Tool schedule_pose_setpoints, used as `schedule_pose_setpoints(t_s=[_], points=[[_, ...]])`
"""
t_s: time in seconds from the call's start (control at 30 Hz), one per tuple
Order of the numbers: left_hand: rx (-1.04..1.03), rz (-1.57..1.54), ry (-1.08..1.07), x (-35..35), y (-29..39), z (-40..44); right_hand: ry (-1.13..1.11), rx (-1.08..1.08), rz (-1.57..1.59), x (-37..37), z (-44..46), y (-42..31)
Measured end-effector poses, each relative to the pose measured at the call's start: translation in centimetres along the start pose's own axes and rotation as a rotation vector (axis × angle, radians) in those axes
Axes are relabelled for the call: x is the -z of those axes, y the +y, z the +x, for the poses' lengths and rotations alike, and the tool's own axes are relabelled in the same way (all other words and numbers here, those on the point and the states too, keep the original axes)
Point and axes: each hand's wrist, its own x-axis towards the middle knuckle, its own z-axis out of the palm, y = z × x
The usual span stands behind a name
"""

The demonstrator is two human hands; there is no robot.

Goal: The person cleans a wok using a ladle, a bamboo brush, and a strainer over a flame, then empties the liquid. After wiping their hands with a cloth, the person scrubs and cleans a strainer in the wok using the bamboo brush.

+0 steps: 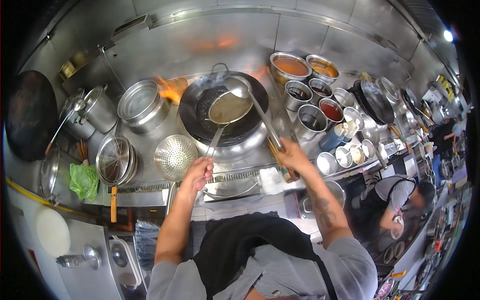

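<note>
My left hand [200, 171] is closed round the handle of a round mesh strainer [230, 109], held over the black wok [191, 111]. My right hand [293, 155] grips the long handle of a steel ladle [237, 85]. The ladle's bowl hangs just above the strainer's far rim, inside the wok's outline; whether the two touch I cannot tell. The wok's inside looks dark and wet, partly covered by the strainer. A perforated skimmer [176, 156] lies left of the wok, close to my left hand.
Orange flame [171, 91] rises left of the wok, beside a large steel pot [140, 102]. Sauce containers [311, 121] and seasoning cups [344, 156] crowd the right side. A white cloth [271, 181] lies at the stove's front edge. Another person [392, 197] bends over at the right.
</note>
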Motion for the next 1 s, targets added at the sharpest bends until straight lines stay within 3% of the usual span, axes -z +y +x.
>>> schedule_pose_setpoints(t_s=[0.17, 0.33, 0.43, 0.57, 0.63, 0.7, 0.77, 0.83, 0.9, 0.93, 1.0], points=[[0.034, -0.106, -0.051, 0.7, -0.7, 0.5, -0.101, 0.048, 0.032, -1.4, 2.2, 1.7], [0.085, 0.053, 0.005, 2.6, -0.5, 0.7, -0.225, -0.176, 0.055, -2.7, 3.1, -1.6], [0.07, 0.136, 0.077, 3.4, 0.3, 0.4, -0.249, -0.204, 0.121, -3.5, 3.9, -1.9], [0.055, 0.278, 0.183, 3.7, 1.1, -0.6, -0.144, -0.01, -0.051, -5.2, 3.8, -2.6], [-0.001, 0.394, 0.192, 4.2, 1.0, -0.8, -0.233, -0.308, 0.292, -5.4, 3.8, -4.4], [0.001, 0.403, 0.173, 5.2, 1.0, -0.5, -0.252, -0.395, 0.429, -4.8, 4.3, -5.2], [-0.043, 0.407, 0.163, 5.7, 1.1, -0.5, -0.352, -0.644, 0.996, -4.1, 5.1, -3.7], [-0.068, 0.403, 0.151, 5.6, 1.2, -0.9, -0.355, -0.604, 0.908, -3.9, 4.6, -3.7], [-0.091, 0.395, 0.143, 5.7, 1.2, -1.4, -0.233, -0.251, 0.212, -4.4, 3.3, -3.8], [-0.109, 0.368, 0.138, 5.8, 1.1, -1.7, -0.154, -0.144, 0.072, -4.8, 2.9, -2.3], [-0.118, 0.348, 0.126, 6.0, 1.0, -2.2, -0.073, -0.087, 0.097, -3.9, 1.6, -1.3]])
